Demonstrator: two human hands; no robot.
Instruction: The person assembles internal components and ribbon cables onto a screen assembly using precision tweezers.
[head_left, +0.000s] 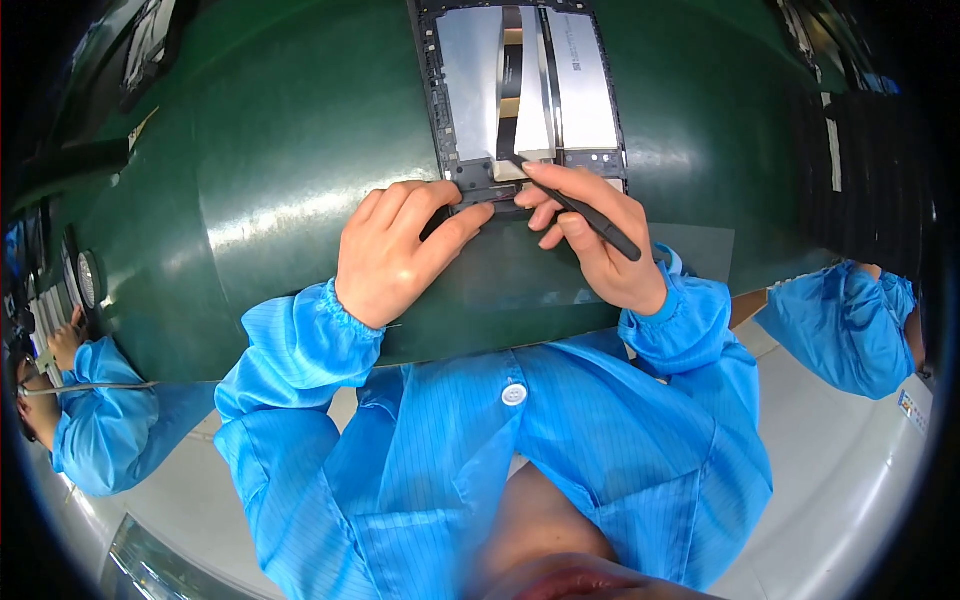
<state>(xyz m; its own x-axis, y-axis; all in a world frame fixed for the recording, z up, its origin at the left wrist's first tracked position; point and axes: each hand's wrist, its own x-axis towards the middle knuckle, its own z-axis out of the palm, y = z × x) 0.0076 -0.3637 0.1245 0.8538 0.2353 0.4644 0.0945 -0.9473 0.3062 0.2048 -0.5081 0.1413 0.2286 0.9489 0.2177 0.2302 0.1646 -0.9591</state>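
Observation:
An opened tablet (pixel 583 95) lies at the far middle of the green mat, its silver inner plates, dark frame and gold-and-black flex cable (pixel 511 75) exposed. My left hand (pixel 390 250) has its curled fingers and thumb closed on the tablet's near left corner. Between the fingers of my right hand (pixel 610 235) are slim black tweezers (pixel 603 226), slanting with the tip toward the cable's lower end. The exact contact at the tip is too small to make out. My right fingertips rest close to the tablet's near edge.
The green mat (pixel 300 130) spreads around the tablet, with a clear sheet (pixel 660 255) near its front edge. Dark ribbed material (pixel 860 180) stands at the right. Blue-sleeved co-workers' arms show at the left (pixel 110 415) and right (pixel 840 325).

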